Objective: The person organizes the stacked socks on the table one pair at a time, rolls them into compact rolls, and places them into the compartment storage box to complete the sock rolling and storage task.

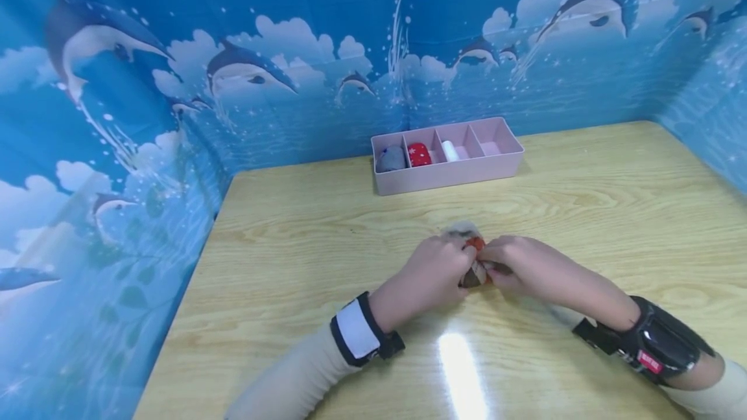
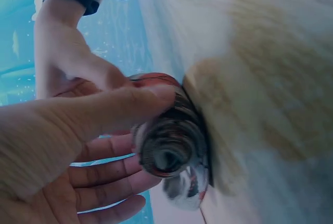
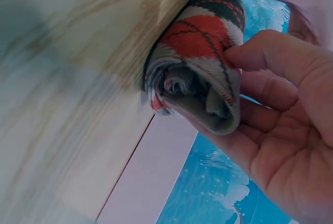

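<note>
A sock [image 3: 195,39] patterned in grey, red and dark green is rolled into a bundle low over the wooden table. My left hand [image 1: 434,268] holds one end of it. In the left wrist view, the left thumb [image 2: 125,107] lies over the sock roll [image 2: 169,143], with the fingers behind it. From the other side my right hand [image 1: 528,268] grips the roll. The right wrist view has the right thumb [image 3: 260,52] on the red patch and the fingers behind the roll. A loose end pokes out beneath the coil.
Toward the back of the table [image 1: 292,232] stands a pink divided box [image 1: 449,178]. Its compartments contain a grey bundle [image 1: 391,159], a red patterned bundle [image 1: 418,154] and a white one [image 1: 450,151]; the rightmost is bare. A dolphin-print curtain [image 1: 327,70] hangs behind.
</note>
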The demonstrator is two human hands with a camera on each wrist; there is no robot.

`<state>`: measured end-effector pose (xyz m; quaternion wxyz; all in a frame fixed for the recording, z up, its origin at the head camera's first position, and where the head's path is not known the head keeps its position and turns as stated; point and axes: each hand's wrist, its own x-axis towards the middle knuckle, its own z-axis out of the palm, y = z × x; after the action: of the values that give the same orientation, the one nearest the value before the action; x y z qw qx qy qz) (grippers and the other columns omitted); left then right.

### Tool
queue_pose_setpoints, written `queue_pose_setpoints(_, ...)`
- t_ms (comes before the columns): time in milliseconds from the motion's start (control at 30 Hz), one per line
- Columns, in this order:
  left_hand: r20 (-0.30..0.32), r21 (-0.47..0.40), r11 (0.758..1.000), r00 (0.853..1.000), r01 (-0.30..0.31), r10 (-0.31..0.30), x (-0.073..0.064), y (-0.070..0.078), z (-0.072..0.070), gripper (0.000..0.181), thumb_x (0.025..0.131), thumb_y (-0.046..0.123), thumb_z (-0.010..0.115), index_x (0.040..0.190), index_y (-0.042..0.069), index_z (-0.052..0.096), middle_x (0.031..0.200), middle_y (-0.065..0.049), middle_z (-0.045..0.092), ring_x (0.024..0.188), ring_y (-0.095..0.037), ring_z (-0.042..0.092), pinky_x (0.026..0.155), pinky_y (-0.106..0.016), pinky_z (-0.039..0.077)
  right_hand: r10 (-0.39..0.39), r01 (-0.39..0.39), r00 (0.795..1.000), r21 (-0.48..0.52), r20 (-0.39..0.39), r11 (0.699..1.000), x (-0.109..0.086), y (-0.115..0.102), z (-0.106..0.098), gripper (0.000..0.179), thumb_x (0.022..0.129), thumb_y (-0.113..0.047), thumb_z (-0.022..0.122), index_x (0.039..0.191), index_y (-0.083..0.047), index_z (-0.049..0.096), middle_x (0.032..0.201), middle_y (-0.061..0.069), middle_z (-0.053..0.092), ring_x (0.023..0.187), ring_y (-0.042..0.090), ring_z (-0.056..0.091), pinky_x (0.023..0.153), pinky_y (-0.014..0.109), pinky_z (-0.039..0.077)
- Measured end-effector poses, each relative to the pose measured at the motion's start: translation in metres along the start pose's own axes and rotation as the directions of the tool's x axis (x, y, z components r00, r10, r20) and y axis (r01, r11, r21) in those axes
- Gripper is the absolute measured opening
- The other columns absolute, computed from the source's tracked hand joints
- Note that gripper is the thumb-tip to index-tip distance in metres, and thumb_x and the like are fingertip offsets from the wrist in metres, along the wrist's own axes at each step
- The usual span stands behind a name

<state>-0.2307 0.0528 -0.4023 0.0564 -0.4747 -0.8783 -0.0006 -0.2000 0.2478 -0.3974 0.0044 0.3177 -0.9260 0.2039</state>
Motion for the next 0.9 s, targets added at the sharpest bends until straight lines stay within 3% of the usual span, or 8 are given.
queue_pose_setpoints(167,-0.003,-0.046,0.999,1.0,0.009,-0.009,0.0,-0.004,0.005,0.043,0.077,0.03,0.082,0.113,0.01,0.069,0.104,0.001,0.071,0.093,-0.012,0.067,0.076,-0.024,0.056,0.046,-0.051,0.997,0.086,0.06,0.995,0.0,0.003,-0.002,0.019,0.087,0.004,0.065,0.087,-0.015,0.064,0.07,-0.014,0.052,0.06,-0.004,0.041,0.055,0.019,0.042)
queue_pose_setpoints(300,0.024,-0.166,0.985,0.999,0.038,-0.035,0.0,-0.01,0.009,0.039,0.079,0.029,0.081,0.112,0.011,0.069,0.095,0.004,0.068,0.078,-0.007,0.062,0.064,-0.016,0.049,0.091,-0.101,0.993,0.137,0.079,0.985,-0.001,0.006,-0.002,0.016,0.093,0.001,0.063,0.103,-0.012,0.064,0.072,-0.013,0.057,0.057,-0.005,0.042,0.051,0.019,0.042)
queue_pose_setpoints(500,0.085,-0.34,0.934,0.993,0.108,-0.083,0.002,-0.017,0.007,0.04,0.081,0.025,0.083,0.116,0.011,0.069,0.092,0.006,0.068,0.067,-0.002,0.053,0.056,-0.011,0.039,0.046,-0.045,0.998,0.013,-0.034,0.999,0.0,0.004,-0.001,0.015,0.09,0.0,0.072,0.102,-0.009,0.074,0.093,-0.003,0.064,0.075,0.0,0.055,0.061,0.019,0.05)
queue_pose_setpoints(667,0.122,-0.437,0.887,0.987,0.149,-0.106,0.002,-0.022,0.008,0.032,0.083,0.024,0.081,0.11,0.011,0.071,0.084,0.008,0.066,0.064,-0.001,0.051,0.056,-0.013,0.039,0.018,-0.024,0.993,-0.051,-0.115,0.998,0.001,0.0,0.001,0.021,0.087,0.003,0.074,0.103,-0.009,0.075,0.09,-0.003,0.069,0.075,0.002,0.06,0.063,0.021,0.053)
queue_pose_setpoints(833,0.146,-0.545,0.818,0.981,0.185,-0.125,0.003,-0.029,0.013,0.029,0.083,0.023,0.079,0.109,0.012,0.072,0.076,0.01,0.06,0.063,-0.001,0.049,0.056,-0.014,0.038,0.003,-0.009,0.991,-0.046,-0.13,0.999,0.002,-0.001,0.002,0.016,0.084,0.001,0.077,0.091,-0.013,0.075,0.09,-0.003,0.073,0.08,0.008,0.068,0.068,0.026,0.057)
queue_pose_setpoints(900,0.153,-0.582,0.79,0.98,0.193,-0.127,0.003,-0.033,0.016,0.027,0.084,0.022,0.078,0.109,0.012,0.073,0.075,0.009,0.061,0.063,-0.001,0.05,0.057,-0.014,0.039,0.012,-0.015,0.994,-0.031,-0.105,0.999,0.001,-0.001,0.002,0.015,0.082,-0.003,0.081,0.094,-0.011,0.076,0.096,0.0,0.073,0.084,0.011,0.069,0.071,0.027,0.058)
